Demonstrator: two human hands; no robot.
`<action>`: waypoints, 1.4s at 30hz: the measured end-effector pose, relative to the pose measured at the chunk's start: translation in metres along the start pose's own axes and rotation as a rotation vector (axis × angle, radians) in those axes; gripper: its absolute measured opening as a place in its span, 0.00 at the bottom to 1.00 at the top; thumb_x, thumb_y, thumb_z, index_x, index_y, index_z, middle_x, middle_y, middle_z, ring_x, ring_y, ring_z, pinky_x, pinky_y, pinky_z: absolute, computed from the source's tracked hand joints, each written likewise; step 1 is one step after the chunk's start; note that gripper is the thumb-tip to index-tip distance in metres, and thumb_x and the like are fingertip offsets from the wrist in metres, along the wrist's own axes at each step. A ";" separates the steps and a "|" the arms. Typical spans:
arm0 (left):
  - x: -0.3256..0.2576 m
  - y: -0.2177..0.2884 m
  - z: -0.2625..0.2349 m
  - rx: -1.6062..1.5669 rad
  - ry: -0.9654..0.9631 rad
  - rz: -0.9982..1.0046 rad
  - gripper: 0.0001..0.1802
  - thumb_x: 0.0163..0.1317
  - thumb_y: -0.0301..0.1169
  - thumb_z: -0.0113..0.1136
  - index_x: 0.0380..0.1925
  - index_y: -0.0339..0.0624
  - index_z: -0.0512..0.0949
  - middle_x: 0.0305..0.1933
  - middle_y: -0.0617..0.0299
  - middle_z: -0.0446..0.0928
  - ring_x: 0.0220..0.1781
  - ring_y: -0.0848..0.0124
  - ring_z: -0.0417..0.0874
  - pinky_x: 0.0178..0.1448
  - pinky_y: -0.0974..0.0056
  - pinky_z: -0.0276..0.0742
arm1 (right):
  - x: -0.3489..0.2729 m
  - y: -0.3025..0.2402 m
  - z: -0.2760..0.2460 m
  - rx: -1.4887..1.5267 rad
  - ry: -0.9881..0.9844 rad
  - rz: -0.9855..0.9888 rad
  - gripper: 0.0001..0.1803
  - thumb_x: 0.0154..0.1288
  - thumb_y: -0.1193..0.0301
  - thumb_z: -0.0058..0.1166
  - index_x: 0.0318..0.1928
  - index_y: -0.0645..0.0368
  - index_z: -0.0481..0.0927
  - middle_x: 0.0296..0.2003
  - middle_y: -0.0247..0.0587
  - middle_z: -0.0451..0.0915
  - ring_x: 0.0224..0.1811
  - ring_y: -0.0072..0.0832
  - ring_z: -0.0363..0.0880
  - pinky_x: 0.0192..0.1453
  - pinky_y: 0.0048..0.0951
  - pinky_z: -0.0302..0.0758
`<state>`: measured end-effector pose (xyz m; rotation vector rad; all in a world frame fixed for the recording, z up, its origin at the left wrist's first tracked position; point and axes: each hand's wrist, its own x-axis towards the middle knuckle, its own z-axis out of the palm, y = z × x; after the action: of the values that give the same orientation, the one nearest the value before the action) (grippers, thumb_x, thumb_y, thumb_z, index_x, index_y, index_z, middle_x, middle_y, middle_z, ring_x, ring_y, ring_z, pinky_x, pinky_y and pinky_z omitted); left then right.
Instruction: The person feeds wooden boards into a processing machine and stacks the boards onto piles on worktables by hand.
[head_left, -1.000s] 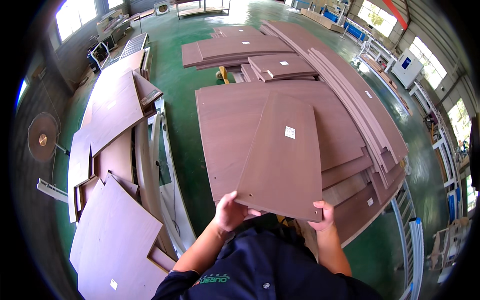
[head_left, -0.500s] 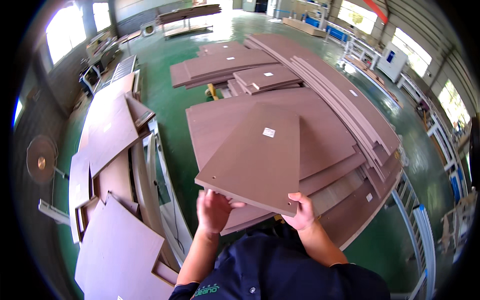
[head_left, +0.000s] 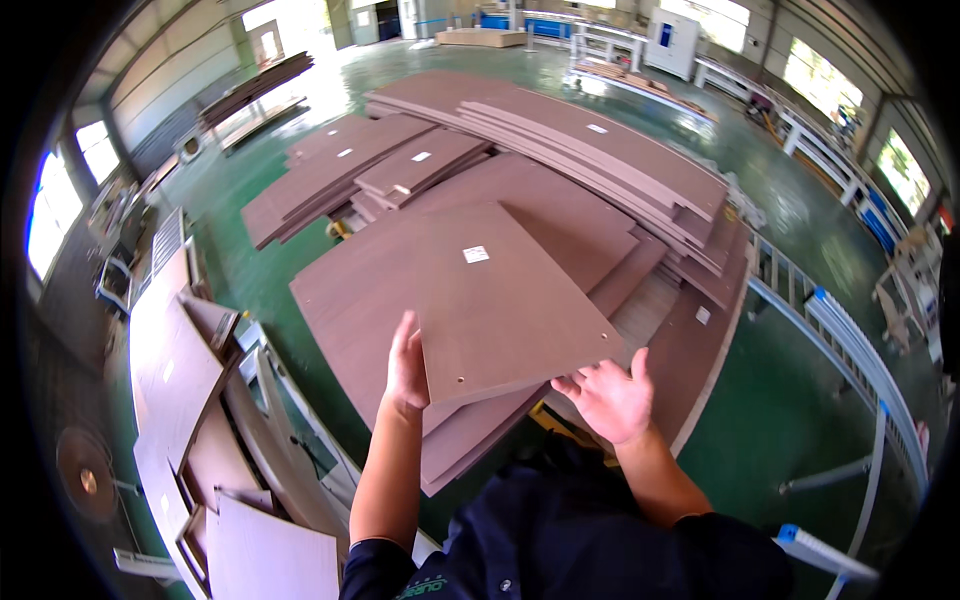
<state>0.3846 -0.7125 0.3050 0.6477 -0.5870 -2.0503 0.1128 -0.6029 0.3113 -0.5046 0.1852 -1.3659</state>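
A flat brown panel [head_left: 500, 310] with a small white label and a hole near each near corner lies at an angle over a stack of larger brown panels [head_left: 350, 280]. My left hand [head_left: 405, 370] is at its left edge, one digit pointing up along the side and the other fingers mostly hidden by the panel. By the near right corner, my right hand [head_left: 618, 398] is open, palm up, thumb spread away. Its fingertips reach the near edge; whether they bear any weight I cannot tell.
Smaller labelled panels [head_left: 420, 165] and long stacked strips [head_left: 610, 135] lie beyond. Pale panels [head_left: 270, 550] lean on a frame at the left. A metal ladder-like rack [head_left: 850, 340] stands right on the green floor [head_left: 770, 460]. A round fan [head_left: 88, 480] is far left.
My view has swung right. The labelled panel has turned, its far end shifting left. My left hand has gone from the near edge to the left side; my right hand has opened off the corner.
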 end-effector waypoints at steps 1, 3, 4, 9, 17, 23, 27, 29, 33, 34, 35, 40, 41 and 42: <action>0.015 -0.008 -0.002 -0.030 0.014 -0.030 0.32 0.63 0.47 0.51 0.61 0.37 0.64 0.58 0.51 0.71 0.58 0.57 0.73 0.60 0.51 0.71 | -0.001 0.001 -0.010 0.009 -0.049 -0.054 0.32 0.68 0.42 0.40 0.58 0.54 0.70 0.62 0.44 0.67 0.63 0.43 0.65 0.65 0.50 0.62; 0.030 -0.033 0.001 -0.016 0.031 -0.041 0.29 0.61 0.40 0.52 0.60 0.38 0.64 0.56 0.53 0.71 0.56 0.57 0.73 0.60 0.51 0.72 | -0.006 -0.004 -0.011 -0.067 0.028 -0.115 0.20 0.68 0.50 0.48 0.46 0.50 0.78 0.60 0.41 0.70 0.63 0.43 0.66 0.64 0.51 0.63; 0.038 -0.045 0.010 -0.013 0.052 -0.037 0.27 0.59 0.33 0.53 0.59 0.40 0.64 0.54 0.54 0.71 0.55 0.58 0.74 0.60 0.51 0.72 | -0.005 -0.005 -0.016 -0.083 0.091 -0.140 0.18 0.68 0.55 0.49 0.50 0.51 0.76 0.59 0.40 0.70 0.62 0.40 0.67 0.63 0.49 0.65; 0.044 -0.104 0.062 0.074 0.041 0.196 0.30 0.56 0.21 0.53 0.60 0.41 0.61 0.53 0.54 0.71 0.56 0.60 0.73 0.63 0.53 0.70 | -0.007 -0.017 -0.047 -0.063 0.381 -0.146 0.25 0.61 0.78 0.50 0.60 0.56 0.67 0.57 0.39 0.71 0.59 0.33 0.70 0.62 0.40 0.68; 0.103 -0.090 0.183 0.337 -0.150 0.167 0.32 0.60 0.29 0.59 0.62 0.41 0.59 0.57 0.55 0.70 0.60 0.62 0.71 0.62 0.55 0.71 | -0.001 -0.141 -0.059 -0.110 0.387 -0.378 0.28 0.49 0.80 0.51 0.56 0.66 0.71 0.51 0.42 0.76 0.53 0.35 0.75 0.59 0.40 0.71; 0.217 -0.071 0.239 0.464 -0.278 -0.063 0.25 0.60 0.37 0.61 0.57 0.45 0.67 0.53 0.66 0.74 0.55 0.73 0.73 0.54 0.63 0.71 | 0.075 -0.251 -0.069 -0.284 0.379 -0.526 0.27 0.45 0.80 0.51 0.52 0.64 0.73 0.47 0.39 0.78 0.51 0.35 0.76 0.57 0.39 0.72; 0.291 -0.096 0.277 0.401 -0.278 -0.143 0.22 0.61 0.38 0.61 0.53 0.47 0.69 0.50 0.67 0.75 0.52 0.75 0.75 0.49 0.65 0.74 | 0.097 -0.323 -0.111 -0.290 0.460 -0.518 0.27 0.45 0.78 0.52 0.52 0.62 0.73 0.46 0.38 0.77 0.52 0.34 0.74 0.59 0.38 0.70; 0.325 -0.113 0.279 0.363 -0.260 -0.176 0.18 0.62 0.38 0.61 0.50 0.51 0.70 0.49 0.70 0.76 0.49 0.76 0.76 0.48 0.66 0.75 | 0.111 -0.346 -0.129 -0.325 0.505 -0.506 0.28 0.45 0.77 0.53 0.53 0.62 0.72 0.48 0.38 0.76 0.54 0.35 0.73 0.62 0.39 0.67; 0.364 -0.137 0.293 0.398 -0.236 -0.191 0.21 0.63 0.42 0.61 0.52 0.49 0.70 0.48 0.67 0.76 0.45 0.75 0.78 0.44 0.68 0.75 | 0.126 -0.389 -0.168 -0.303 0.597 -0.373 0.26 0.47 0.77 0.52 0.52 0.64 0.72 0.48 0.40 0.76 0.53 0.35 0.73 0.61 0.38 0.68; 0.371 -0.139 0.300 0.390 -0.231 -0.192 0.21 0.63 0.42 0.61 0.52 0.49 0.70 0.48 0.67 0.76 0.45 0.75 0.78 0.44 0.68 0.75 | 0.131 -0.400 -0.179 -0.308 0.600 -0.365 0.26 0.47 0.77 0.52 0.52 0.64 0.72 0.48 0.40 0.76 0.53 0.35 0.73 0.61 0.38 0.68; 0.381 -0.139 0.308 0.483 -0.231 -0.202 0.22 0.63 0.44 0.60 0.52 0.46 0.70 0.49 0.65 0.76 0.45 0.73 0.79 0.45 0.68 0.75 | 0.138 -0.416 -0.194 -0.306 0.614 -0.364 0.25 0.48 0.76 0.52 0.51 0.64 0.72 0.48 0.40 0.76 0.53 0.35 0.73 0.61 0.37 0.68; 0.450 -0.150 0.322 0.871 -0.210 -0.138 0.34 0.65 0.53 0.54 0.54 0.31 0.67 0.49 0.55 0.76 0.40 0.67 0.80 0.38 0.60 0.81 | 0.170 -0.475 -0.210 -0.914 0.841 -0.381 0.22 0.51 0.74 0.57 0.49 0.63 0.74 0.45 0.41 0.77 0.49 0.33 0.75 0.58 0.33 0.68; 0.471 -0.153 0.311 0.927 -0.205 -0.128 0.35 0.65 0.54 0.52 0.55 0.31 0.66 0.46 0.53 0.76 0.37 0.65 0.81 0.35 0.58 0.83 | 0.174 -0.475 -0.229 -1.155 0.956 -0.402 0.27 0.50 0.72 0.59 0.53 0.65 0.72 0.50 0.47 0.76 0.55 0.37 0.73 0.61 0.36 0.66; 0.485 -0.161 0.306 0.919 -0.113 -0.145 0.34 0.66 0.52 0.51 0.56 0.32 0.65 0.42 0.51 0.76 0.35 0.64 0.82 0.34 0.58 0.83 | 0.169 -0.480 -0.252 -1.403 1.085 -0.422 0.32 0.49 0.70 0.60 0.57 0.66 0.70 0.55 0.52 0.74 0.60 0.41 0.70 0.65 0.38 0.64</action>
<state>-0.1391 -0.9957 0.3276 1.1122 -1.6214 -1.8858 -0.3817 -0.8819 0.3321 -0.8992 2.1082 -1.6409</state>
